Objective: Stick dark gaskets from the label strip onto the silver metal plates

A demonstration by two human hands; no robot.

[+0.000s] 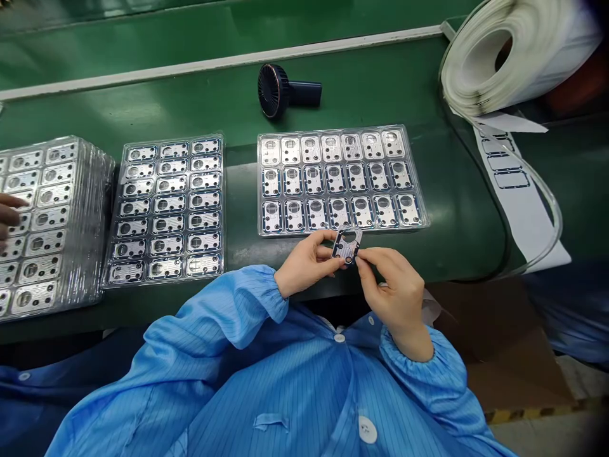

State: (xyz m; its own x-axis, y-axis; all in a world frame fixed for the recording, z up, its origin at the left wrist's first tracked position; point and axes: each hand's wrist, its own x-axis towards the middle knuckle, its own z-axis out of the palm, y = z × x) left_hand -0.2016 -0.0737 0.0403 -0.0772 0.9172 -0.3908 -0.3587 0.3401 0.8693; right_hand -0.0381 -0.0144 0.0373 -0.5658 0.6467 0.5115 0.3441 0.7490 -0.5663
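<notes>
My left hand pinches a small silver metal plate with a large round hole and a dark edging, tilted in front of my chest. At the plate's lower right corner, the thumb and forefinger of my right hand are closed; whether they grip the plate or a bit of the dark edging, I cannot tell. Just beyond my hands lies a clear plastic tray of similar silver plates in rows. The two nearer rows show dark blue edging, while the far row looks plain silver.
To the left lie another filled tray and a tall stack of trays, with a co-worker's hand over it. A handheld fan rests behind. At right, a label roll trails a strip of frame-shaped stickers.
</notes>
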